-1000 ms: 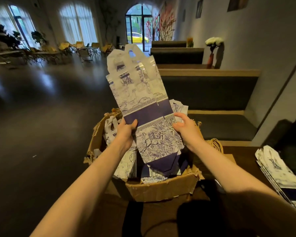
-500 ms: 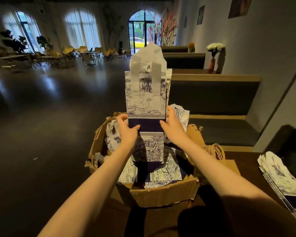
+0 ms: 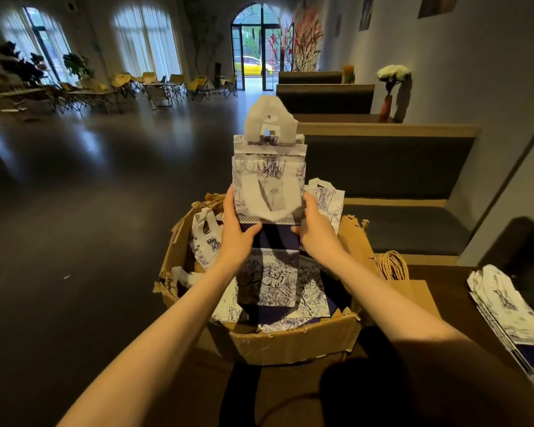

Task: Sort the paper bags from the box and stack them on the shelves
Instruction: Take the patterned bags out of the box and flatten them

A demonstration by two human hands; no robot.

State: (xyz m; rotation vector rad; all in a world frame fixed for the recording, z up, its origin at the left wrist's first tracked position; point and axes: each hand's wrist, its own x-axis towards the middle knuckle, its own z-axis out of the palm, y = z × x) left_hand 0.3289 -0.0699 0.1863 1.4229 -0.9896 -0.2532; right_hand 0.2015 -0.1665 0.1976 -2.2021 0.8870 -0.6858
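Note:
I hold a small bunch of flat white paper bags with blue line drawings and a navy band upright above a torn cardboard box. My left hand grips the bunch's left edge, thumb across the front. On the right edge my right hand grips it the same way. White handles stick up at the top, and one handle hangs down over the front. More such bags lie loose inside the box. A flat stack of the same bags lies at the right on a dark wooden surface.
A coil of tan cord and a brown paper sheet lie right of the box. Stepped dark benches run along the right wall, with a vase of white flowers. Dark floor and folding chairs spread to the left.
The tilted, fanned bags have been squared up into an upright, narrower bunch. Both hands moved up from the lower part to grip its sides, and a handle now hangs over the front.

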